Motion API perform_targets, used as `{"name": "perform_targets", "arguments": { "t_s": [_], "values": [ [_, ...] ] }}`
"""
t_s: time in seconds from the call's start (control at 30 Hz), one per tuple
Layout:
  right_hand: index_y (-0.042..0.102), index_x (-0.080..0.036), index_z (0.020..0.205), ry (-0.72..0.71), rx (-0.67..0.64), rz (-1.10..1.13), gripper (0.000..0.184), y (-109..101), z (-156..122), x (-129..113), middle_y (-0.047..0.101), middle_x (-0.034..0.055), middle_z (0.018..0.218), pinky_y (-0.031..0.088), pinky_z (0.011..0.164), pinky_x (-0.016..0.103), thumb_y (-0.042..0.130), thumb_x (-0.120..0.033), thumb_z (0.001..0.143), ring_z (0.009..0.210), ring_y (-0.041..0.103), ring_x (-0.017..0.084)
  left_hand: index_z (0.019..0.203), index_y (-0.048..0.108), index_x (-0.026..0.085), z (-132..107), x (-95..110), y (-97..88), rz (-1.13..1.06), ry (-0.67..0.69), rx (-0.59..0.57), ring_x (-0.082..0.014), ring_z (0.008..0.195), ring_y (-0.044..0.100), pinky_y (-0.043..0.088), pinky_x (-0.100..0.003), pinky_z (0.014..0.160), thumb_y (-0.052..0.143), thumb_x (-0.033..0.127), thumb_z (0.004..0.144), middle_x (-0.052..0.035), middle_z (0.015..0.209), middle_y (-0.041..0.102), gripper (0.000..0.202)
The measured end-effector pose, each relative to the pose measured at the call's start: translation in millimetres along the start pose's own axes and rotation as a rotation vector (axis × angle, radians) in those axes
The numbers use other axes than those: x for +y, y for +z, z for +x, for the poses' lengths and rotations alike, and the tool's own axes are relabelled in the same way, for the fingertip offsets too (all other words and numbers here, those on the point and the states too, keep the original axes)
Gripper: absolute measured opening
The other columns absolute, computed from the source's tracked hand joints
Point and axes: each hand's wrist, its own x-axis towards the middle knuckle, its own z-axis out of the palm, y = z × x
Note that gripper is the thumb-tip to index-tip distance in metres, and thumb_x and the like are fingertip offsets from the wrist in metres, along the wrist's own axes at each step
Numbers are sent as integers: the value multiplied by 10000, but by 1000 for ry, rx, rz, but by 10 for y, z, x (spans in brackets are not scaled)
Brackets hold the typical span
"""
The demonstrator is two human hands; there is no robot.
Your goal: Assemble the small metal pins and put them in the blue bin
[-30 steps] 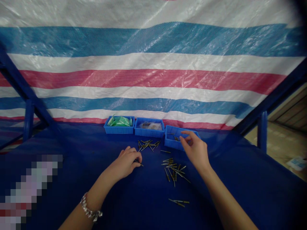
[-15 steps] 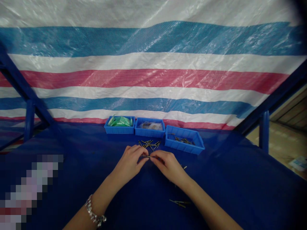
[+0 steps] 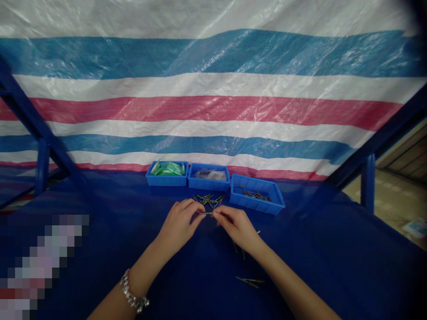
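Between my two hands lies a thin metal rod-like piece (image 3: 207, 213), held level, too small to name more exactly. My left hand (image 3: 180, 222), with a silver charm bracelet (image 3: 128, 295) on its wrist, pinches one end. The other end sits in the fingertips of my right hand (image 3: 237, 226). Just beyond the hands is a loose pile of thin brass-and-silver rod-like pieces (image 3: 207, 200). More such pieces (image 3: 249, 282) lie nearer me by my right forearm, and a few are partly hidden under my right hand.
Three blue bins line the back of the blue table (image 3: 187, 284): the left bin (image 3: 167, 180) holds green packets, the middle bin (image 3: 208, 184) clear plastic bags, the right bin (image 3: 256, 204) loose thin pieces. A striped tarp (image 3: 200, 109) hangs behind, between blue frame posts (image 3: 368, 182).
My right hand has shifted slightly away from the left and up, so more of the thin piece shows between the fingertips. Both hands are a little farther forward.
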Motion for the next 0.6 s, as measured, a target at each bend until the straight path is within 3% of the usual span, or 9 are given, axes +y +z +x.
{"name": "perform_targets", "arguments": {
  "t_s": [0.6],
  "values": [
    [598, -162, 819, 7, 36, 12, 179, -10, 0, 11, 559, -1, 621, 381, 535, 208, 456, -271, 821, 557, 506, 119, 806, 568, 177, 2, 21, -23, 15, 30, 54, -132, 760, 501, 324, -268, 683, 506, 234, 821, 2, 780, 567, 85]
  ]
}}
